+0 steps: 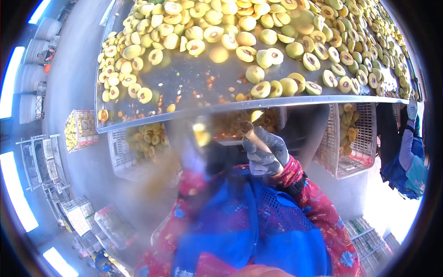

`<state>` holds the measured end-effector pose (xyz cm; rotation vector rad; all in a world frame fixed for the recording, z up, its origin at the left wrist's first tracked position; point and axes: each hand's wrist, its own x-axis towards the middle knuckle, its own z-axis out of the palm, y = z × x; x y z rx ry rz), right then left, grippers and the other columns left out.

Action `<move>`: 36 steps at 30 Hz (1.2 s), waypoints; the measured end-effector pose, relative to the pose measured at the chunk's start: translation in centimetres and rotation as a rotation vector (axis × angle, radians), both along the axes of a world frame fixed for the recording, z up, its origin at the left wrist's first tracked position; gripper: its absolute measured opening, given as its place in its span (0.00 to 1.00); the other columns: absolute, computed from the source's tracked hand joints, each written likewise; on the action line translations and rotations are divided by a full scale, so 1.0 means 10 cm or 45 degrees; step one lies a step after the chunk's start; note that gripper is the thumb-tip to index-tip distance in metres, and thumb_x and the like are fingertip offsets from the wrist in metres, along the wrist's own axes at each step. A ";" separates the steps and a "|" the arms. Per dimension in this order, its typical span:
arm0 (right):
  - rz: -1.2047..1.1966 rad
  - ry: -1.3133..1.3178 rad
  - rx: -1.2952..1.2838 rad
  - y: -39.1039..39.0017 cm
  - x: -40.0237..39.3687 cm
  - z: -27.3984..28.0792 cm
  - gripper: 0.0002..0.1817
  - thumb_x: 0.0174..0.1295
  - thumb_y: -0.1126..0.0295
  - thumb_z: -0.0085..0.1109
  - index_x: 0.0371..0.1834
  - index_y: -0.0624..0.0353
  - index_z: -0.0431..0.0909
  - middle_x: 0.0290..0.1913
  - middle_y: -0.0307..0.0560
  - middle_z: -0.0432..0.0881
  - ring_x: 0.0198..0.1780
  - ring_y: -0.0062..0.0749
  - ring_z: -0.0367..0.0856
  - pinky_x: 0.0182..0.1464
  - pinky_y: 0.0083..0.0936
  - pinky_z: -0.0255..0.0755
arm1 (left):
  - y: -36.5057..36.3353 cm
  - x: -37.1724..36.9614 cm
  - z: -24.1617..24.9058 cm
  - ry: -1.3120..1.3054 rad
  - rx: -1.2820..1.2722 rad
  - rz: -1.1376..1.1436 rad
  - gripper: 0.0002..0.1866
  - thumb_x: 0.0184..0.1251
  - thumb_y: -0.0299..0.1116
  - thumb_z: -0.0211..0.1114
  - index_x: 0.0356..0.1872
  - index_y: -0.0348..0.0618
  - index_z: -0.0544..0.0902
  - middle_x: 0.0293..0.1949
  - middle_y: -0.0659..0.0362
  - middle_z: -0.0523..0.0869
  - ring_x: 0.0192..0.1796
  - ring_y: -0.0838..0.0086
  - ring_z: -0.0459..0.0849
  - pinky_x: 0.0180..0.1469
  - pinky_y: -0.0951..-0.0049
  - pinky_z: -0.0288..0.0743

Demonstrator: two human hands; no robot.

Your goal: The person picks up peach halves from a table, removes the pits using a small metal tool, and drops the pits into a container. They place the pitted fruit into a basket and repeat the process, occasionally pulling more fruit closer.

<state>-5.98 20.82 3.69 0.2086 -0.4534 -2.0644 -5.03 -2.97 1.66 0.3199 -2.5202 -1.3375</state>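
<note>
My right hand (265,154), in a grey work glove, is closed around the pale wooden handle (259,141) of a pitting tool. A thin curved metal loop (248,129) sticks out of its upper end, with a yellow sliver of fruit (256,115) just above. My left hand (193,154) is hazy behind a smear on the lens. At its fingertips shows a bright yellow peach half (201,135); the fingers are mostly blurred. Beyond both hands, many halved yellow-green peaches (247,39) lie on the metal table (184,74), several with brown pits or hollows facing up.
Crates of fruit stand below the table edge: a white crate (121,154) at left and another crate (330,141) at right. A smaller fruit crate (85,129) is farther left. Brown pit bits (210,81) litter the tabletop. A person in blue (408,161) stands at the far right.
</note>
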 end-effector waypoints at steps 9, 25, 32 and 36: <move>0.273 0.022 0.422 -0.05 -0.12 -0.16 0.24 0.74 0.50 0.42 0.56 0.60 0.71 0.18 0.41 0.70 0.12 0.21 0.63 0.18 0.20 0.61 | -1.84 -0.87 0.23 -0.474 -0.938 0.439 0.30 0.66 0.50 0.60 0.58 0.33 0.72 0.57 0.39 0.75 0.65 0.49 0.69 0.64 0.52 0.64; -0.158 1.744 2.094 -0.25 -0.17 0.48 0.14 0.67 0.67 0.54 0.47 0.68 0.68 0.23 0.54 0.79 0.25 0.47 0.82 0.28 0.37 0.73 | -0.24 -0.74 0.54 -0.153 1.290 -0.355 0.26 0.58 0.24 0.67 0.59 0.35 0.75 0.52 0.55 0.82 0.51 0.72 0.82 0.53 0.74 0.79; -0.507 2.210 2.445 -0.35 -0.14 0.49 0.12 0.64 0.66 0.57 0.40 0.63 0.68 0.20 0.56 0.78 0.22 0.54 0.79 0.24 0.45 0.71 | 0.12 -0.35 0.29 -0.132 1.242 -0.422 0.16 0.65 0.25 0.58 0.54 0.34 0.78 0.55 0.50 0.80 0.56 0.66 0.80 0.61 0.69 0.72; -0.445 2.283 2.579 -0.32 -0.11 0.47 0.12 0.65 0.66 0.57 0.38 0.62 0.67 0.19 0.56 0.78 0.20 0.53 0.79 0.22 0.44 0.70 | 0.12 -0.28 0.18 -0.031 0.504 -0.554 0.18 0.67 0.28 0.56 0.56 0.34 0.76 0.56 0.48 0.80 0.54 0.60 0.81 0.59 0.67 0.72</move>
